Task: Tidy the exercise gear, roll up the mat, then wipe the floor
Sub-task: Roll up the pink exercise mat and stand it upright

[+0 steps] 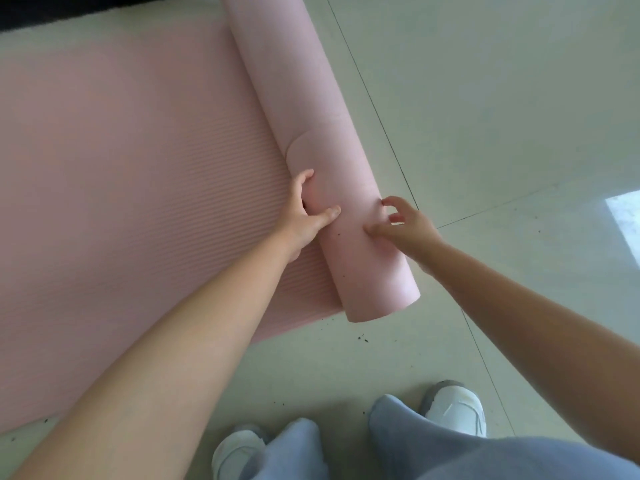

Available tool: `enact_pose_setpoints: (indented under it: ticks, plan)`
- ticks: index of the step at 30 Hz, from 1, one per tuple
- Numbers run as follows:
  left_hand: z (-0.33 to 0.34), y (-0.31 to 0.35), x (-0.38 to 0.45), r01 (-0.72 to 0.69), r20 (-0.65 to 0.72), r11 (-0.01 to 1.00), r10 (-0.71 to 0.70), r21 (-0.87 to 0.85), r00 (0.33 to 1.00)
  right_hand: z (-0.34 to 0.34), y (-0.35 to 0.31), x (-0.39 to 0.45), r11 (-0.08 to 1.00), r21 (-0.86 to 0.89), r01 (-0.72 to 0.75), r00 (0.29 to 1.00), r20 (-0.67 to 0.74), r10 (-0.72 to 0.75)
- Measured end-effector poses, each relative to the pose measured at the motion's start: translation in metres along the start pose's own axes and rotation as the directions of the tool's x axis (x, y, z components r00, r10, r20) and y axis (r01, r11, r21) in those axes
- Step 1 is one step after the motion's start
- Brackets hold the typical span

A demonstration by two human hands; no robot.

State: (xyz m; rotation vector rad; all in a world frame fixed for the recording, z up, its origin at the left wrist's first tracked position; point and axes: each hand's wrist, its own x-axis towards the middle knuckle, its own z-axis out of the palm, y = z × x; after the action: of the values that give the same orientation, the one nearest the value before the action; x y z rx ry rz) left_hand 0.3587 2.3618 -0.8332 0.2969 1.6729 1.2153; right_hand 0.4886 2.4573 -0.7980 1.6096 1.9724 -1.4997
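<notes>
A pink exercise mat (131,174) lies on the pale tiled floor, its ribbed side up. Its right-hand part is rolled into a thick pink roll (311,133) that runs from the top of the view down to near my feet. My left hand (306,211) grips the roll on its left side, where it meets the flat part, fingers and thumb digging into the foam. My right hand (398,223) sits on the roll's right side with curled fingertips pressing into the foam.
Pale floor tiles (485,116) with dark joint lines spread to the right. Small dark crumbs (363,337) lie on the floor near the roll's near end. My white shoes (457,407) stand at the bottom. A dark strip (86,8) borders the top left.
</notes>
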Motion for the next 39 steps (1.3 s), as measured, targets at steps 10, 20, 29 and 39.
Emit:
enact_pose_setpoints:
  ticks: [10,20,29,39]
  plan:
    - [-0.053,-0.011,-0.012,-0.363,0.202,0.188,0.564,0.913,0.801,0.035,-0.008,-0.024,0.936,-0.208,0.285,0.955,-0.021,-0.295]
    - [-0.089,0.016,-0.055,-0.188,0.24,-0.205,0.27,0.961,0.932,0.077,-0.019,-0.052,0.935,-0.331,0.128,0.987,0.136,-0.087]
    - [-0.09,0.043,-0.072,0.026,-0.021,-0.29,0.021,0.957,1.0,0.099,-0.039,-0.062,0.965,-0.031,0.262,0.939,0.239,-0.247]
    - [-0.088,0.05,-0.078,-0.002,-0.016,-0.324,-0.053,0.946,0.998,0.106,-0.049,-0.06,0.894,-0.293,0.338,0.887,0.416,-0.199]
